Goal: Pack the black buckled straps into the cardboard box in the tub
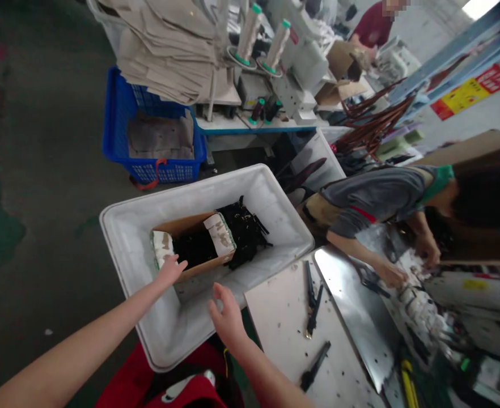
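My left hand [172,271] reaches over the near left corner of a cardboard box [203,263], its fingers apart; whether it touches the rim I cannot tell. White torn paper or tape covers both short ends of the box, and dark material lies inside. The box sits in a large white plastic tub [165,340]. Beside it in the tub is a heap of black strap-like pieces [244,235]. My right hand [228,314] hovers above the tub's near side, fingers spread and holding nothing.
A pale table [284,340] at the right bears several black strips [316,362] and a shiny metal plate [360,311]. A co-worker [373,198] bends over work there. Behind the tub stand a blue basket [118,153], stacked grey-beige sheets [169,51] and a sewing machine [301,62].
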Demonstrator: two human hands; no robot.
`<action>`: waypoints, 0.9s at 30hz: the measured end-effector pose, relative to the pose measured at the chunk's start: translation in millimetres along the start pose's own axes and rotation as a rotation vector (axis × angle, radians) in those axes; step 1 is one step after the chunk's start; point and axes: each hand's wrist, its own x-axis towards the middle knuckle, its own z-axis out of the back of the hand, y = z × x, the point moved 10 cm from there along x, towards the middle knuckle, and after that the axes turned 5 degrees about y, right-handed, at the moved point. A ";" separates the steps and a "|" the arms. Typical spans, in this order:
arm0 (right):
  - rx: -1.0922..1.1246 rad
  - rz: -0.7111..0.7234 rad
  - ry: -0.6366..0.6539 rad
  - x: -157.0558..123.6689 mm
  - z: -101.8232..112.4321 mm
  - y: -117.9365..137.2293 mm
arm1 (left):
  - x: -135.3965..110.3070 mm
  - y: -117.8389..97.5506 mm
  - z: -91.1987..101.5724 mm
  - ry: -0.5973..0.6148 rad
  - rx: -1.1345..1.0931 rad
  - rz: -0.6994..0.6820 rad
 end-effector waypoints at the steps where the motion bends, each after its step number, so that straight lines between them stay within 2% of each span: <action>1: -0.049 0.065 -0.042 -29.5 24.6 -3.5 | -14.9 -9.7 -15.1 0.034 0.017 -0.022; 2: -0.110 0.106 -0.089 -60.3 50.0 -10.9 | -31.4 -25.4 -30.7 0.064 0.028 -0.066; 4: -0.251 0.128 -0.189 -123.6 99.0 -35.7 | -69.4 -74.0 -63.3 0.105 0.049 -0.228; 6: -0.345 0.055 -0.281 -186.6 142.2 -75.0 | -115.5 -135.1 -99.6 0.132 0.085 -0.444; 8: -0.425 -0.036 -0.342 -246.7 173.6 -117.9 | -167.7 -192.6 -144.5 0.191 0.146 -0.637; 10: -0.523 -0.115 -0.339 -296.2 189.3 -158.6 | -218.6 -236.6 -198.9 0.308 0.223 -0.763; 12: -0.621 -0.176 -0.313 -330.6 195.8 -194.1 | -262.7 -269.3 -255.0 0.422 0.311 -0.871; 14: -0.675 -0.209 -0.306 -349.0 200.5 -221.5 | -287.4 -295.0 -298.9 0.416 0.389 -0.939; 16: -0.696 -0.193 -0.299 -353.4 204.1 -238.7 | -287.0 -318.5 -323.9 0.273 0.437 -0.927; 19: -0.701 -0.113 -0.272 -348.3 210.6 -251.6 | -261.4 -353.3 -342.2 0.076 0.473 -0.812; 23: -0.738 0.072 -0.218 -340.8 227.9 -251.7 | -233.1 -404.7 -365.3 -0.002 0.527 -0.716; 25: -0.758 0.184 -0.192 -335.0 241.9 -243.7 | -230.9 -423.6 -379.8 -0.023 0.574 -0.714; 27: -0.787 0.285 -0.175 -325.3 257.1 -231.8 | -235.9 -432.8 -396.4 -0.026 0.624 -0.744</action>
